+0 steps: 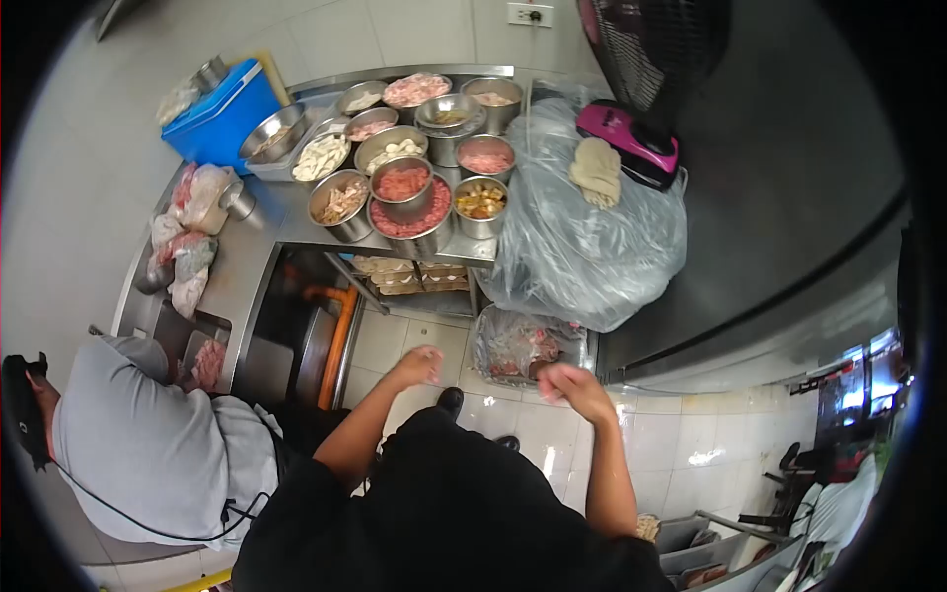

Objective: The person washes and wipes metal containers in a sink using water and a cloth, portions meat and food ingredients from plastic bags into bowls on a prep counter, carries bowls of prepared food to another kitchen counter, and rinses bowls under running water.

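My left hand (419, 365) hangs over the tiled floor in front of the steel counter, its fingers loosely bent and apart, with nothing visible in it. My right hand (575, 389) is over the near right corner of a plastic-lined crate (493, 357) on the floor. Its fingers are curled in, and no object shows in them. Pieces of raw meat (533, 345) lie in the crate's clear liner. Whether the right hand touches the crate, I cannot tell.
Steel pots of meat (412, 209) and other foods crowd the counter (286, 212). A clear plastic bag (582, 237) bulges beside them, below a pink fan (631, 143). A co-worker in grey (148, 444) leans over a sink at left. A large steel appliance (750, 257) stands at right.
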Demonstrator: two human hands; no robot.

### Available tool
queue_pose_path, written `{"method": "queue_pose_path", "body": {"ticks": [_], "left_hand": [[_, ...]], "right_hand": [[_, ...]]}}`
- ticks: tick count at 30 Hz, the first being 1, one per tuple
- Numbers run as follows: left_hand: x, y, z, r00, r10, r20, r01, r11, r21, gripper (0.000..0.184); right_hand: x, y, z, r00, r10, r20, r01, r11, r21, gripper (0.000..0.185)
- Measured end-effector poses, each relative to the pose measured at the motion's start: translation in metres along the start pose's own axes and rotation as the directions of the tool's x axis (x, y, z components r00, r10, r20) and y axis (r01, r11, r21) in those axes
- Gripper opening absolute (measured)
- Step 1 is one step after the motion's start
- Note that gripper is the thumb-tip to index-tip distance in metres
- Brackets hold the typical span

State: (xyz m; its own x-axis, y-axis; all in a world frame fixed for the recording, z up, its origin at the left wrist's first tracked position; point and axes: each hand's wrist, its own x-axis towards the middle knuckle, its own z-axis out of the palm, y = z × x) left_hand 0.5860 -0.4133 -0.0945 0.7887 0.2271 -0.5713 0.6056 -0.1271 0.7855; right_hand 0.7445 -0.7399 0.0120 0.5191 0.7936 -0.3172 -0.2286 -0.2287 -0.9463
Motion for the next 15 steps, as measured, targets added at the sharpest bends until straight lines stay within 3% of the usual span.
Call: {"method": "queue_pose_path", "body": {"ticks": [1, 2, 4, 5, 7, 9, 11, 13, 15], "left_hand": [[-0.003, 0.004, -0.019, 0.986, -0.084, -0.146, 0.041, 0.961, -0.274, 0.028], [0.002, 0.003, -0.038, 0.965, 0.000, -0.261, -0.091, 0.938, -0.334, 0.026], [0.012, 0.015, -0.067, 0.880, 0.114, -0.461, -0.320, 0.860, -0.398, 0.025], [0.014, 0.037, -0.083, 0.824, 0.151, -0.546, -0.419, 0.811, -0.408, 0.025], [0.028, 0.067, -0.116, 0.773, 0.239, -0.587, -0.498, 0.801, -0.331, 0.028], [0.033, 0.108, -0.133, 0.744, 0.223, -0.630, -0.559, 0.725, -0.403, 0.029], [0.042, 0.128, -0.142, 0.740, 0.211, -0.639, -0.546, 0.743, -0.387, 0.028], [0.045, 0.145, -0.145, 0.682, 0.153, -0.715, -0.529, 0.778, -0.339, 0.027], [0.065, 0.130, -0.160, 0.696, 0.157, -0.700, -0.492, 0.815, -0.306, 0.023]], "right_hand": [[0.031, -0.021, 0.020, 0.999, 0.035, 0.026, -0.037, 0.998, 0.053, 0.026], [0.063, -0.038, 0.038, 0.997, 0.066, 0.048, -0.071, 0.992, 0.105, 0.026], [0.134, -0.054, 0.068, 0.998, -0.052, 0.022, 0.048, 0.986, 0.159, 0.026], [0.168, -0.063, 0.081, 0.999, -0.030, -0.037, 0.038, 0.977, 0.212, 0.026], [0.228, -0.079, 0.104, 0.980, -0.022, -0.196, 0.079, 0.954, 0.289, 0.027], [0.275, -0.090, 0.123, 0.950, -0.034, -0.310, 0.133, 0.944, 0.303, 0.028], [0.308, -0.096, 0.138, 0.871, 0.036, -0.490, 0.183, 0.902, 0.391, 0.018], [0.321, -0.099, 0.146, 0.836, 0.034, -0.547, 0.187, 0.921, 0.343, 0.016], [0.326, -0.101, 0.149, 0.801, 0.036, -0.598, 0.181, 0.937, 0.298, 0.018]]}}
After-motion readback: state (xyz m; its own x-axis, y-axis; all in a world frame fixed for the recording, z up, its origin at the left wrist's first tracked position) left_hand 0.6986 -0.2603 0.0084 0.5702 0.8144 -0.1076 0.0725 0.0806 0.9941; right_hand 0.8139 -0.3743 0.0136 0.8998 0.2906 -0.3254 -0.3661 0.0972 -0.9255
